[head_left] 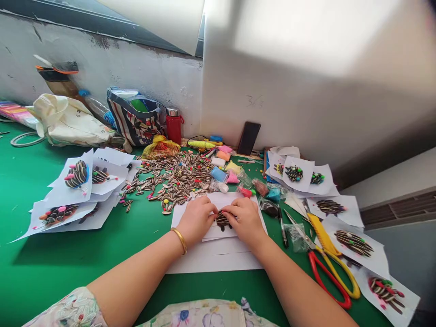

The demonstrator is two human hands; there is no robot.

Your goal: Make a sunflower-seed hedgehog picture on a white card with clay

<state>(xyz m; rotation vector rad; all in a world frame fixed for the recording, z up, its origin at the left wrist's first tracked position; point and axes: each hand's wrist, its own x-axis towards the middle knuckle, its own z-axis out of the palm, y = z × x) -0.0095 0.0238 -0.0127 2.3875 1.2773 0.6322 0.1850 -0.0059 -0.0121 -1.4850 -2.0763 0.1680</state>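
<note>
On a stack of white paper (221,261) lies a small figure of striped sunflower seeds (223,221) with a dark modelling-clay base. My left hand (197,218), a gold bangle at its wrist, has its fingertips closed together at the figure's upper left edge. From the other side, my right hand (247,220) presses bent fingers against its upper right part. The fingers cover part of the figure, and I cannot tell whether a loose seed is pinched between them. A heap of loose sunflower seeds (184,175) spreads just beyond my hands.
Packets of coloured clay (218,174) lie behind the paper. To the right are a black pen (283,229), scissors (329,263) and a yellow utility knife (323,234). Finished seed figures on paper (354,243) line both sides. A phone (249,137) leans on the wall beyond.
</note>
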